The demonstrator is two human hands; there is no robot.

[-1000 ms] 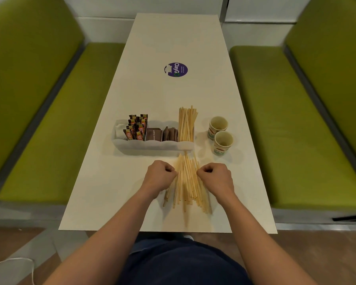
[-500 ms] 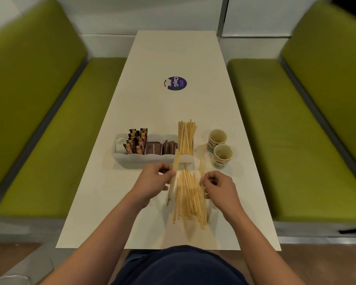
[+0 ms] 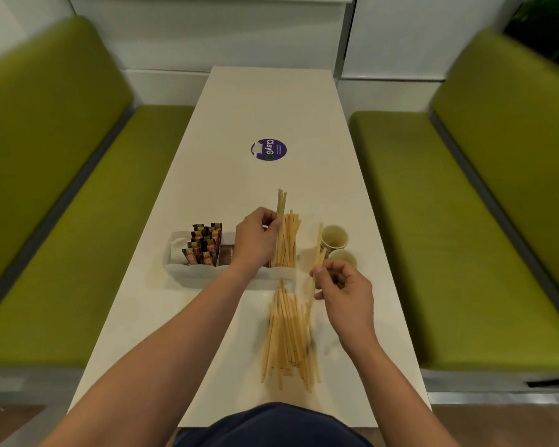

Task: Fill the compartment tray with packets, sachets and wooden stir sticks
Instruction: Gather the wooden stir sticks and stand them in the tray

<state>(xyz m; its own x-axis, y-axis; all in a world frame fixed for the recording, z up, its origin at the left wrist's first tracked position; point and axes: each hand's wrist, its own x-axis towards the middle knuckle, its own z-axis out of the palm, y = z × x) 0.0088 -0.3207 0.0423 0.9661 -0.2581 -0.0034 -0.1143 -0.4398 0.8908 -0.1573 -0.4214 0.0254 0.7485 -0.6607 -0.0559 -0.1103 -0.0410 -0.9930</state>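
Your left hand point(image 3: 255, 240) has carried sticks point(image 3: 280, 204) over the tray's point(image 3: 188, 272) right end; your right hand point(image 3: 346, 295) has lifted others just right of the tray.

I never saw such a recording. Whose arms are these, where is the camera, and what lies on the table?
There is no machine: these are a person's two bare arms. The camera sits on the person's head and looks forward and down. On the white table stands a white compartment tray with dark sachets, brown packets and upright wooden stir sticks. Nearer the person lies a loose pile of sticks; two paper cups stand right of the tray. The left hand grips a few sticks over the tray's right compartment. The right hand pinches a couple more near the cups.
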